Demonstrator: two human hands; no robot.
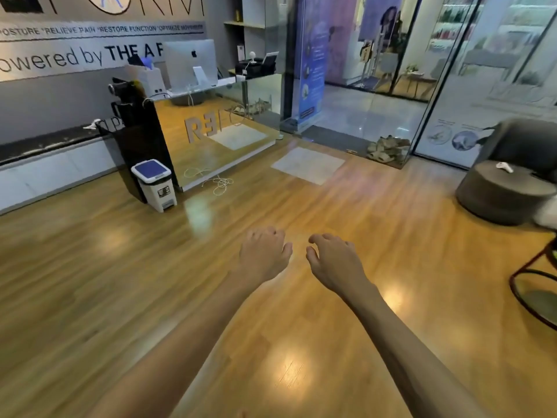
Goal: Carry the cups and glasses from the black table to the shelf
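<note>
Both of my arms reach forward over a wooden floor. My left hand hangs with loosely curled fingers and holds nothing. Close beside it, my right hand also hangs with loosely curled fingers and holds nothing. No cup or glass shows in this view. At the far right edge a dark round metal frame is partly in view, and I cannot tell whether it belongs to the black table. A wooden shelf sits high on the back wall.
A reception desk with a computer stands at the back left, a white pedal bin and loose cable before it. A round grey pouf and a dark chair are at the right. Glass walls and a door close the back.
</note>
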